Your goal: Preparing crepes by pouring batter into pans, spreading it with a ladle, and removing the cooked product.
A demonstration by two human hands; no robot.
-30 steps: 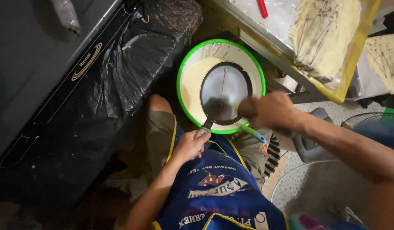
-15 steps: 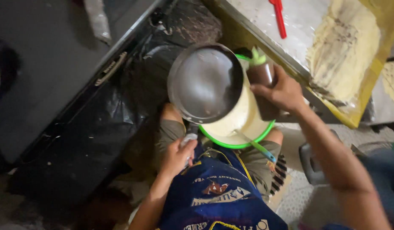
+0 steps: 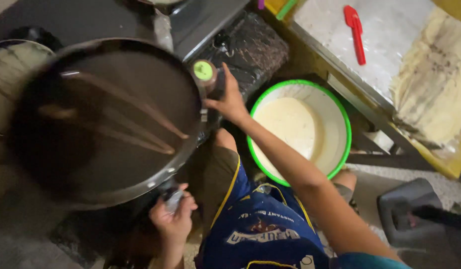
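A large dark round pan (image 3: 105, 119) fills the left of the head view, lifted and blurred, with pale streaks across its inside. My left hand (image 3: 173, 219) grips its handle at the lower edge. My right hand (image 3: 228, 99) reaches forward and holds a dark bottle with a green cap (image 3: 204, 72) right beside the pan's rim. Below my right arm stands a white bowl with a green rim (image 3: 340, 114), holding pale batter.
A metal table edge (image 3: 340, 74) runs along the upper right, with a red spatula (image 3: 356, 30) and a yellowish stained cloth (image 3: 435, 84) on it. A black plastic sheet (image 3: 250, 45) lies by the bottle. A dark stool (image 3: 415, 214) sits at lower right.
The pan has swung left and closer to the camera, off the bowl. My right hand moved with the bottle from the bowl's rim to the pan's right edge.
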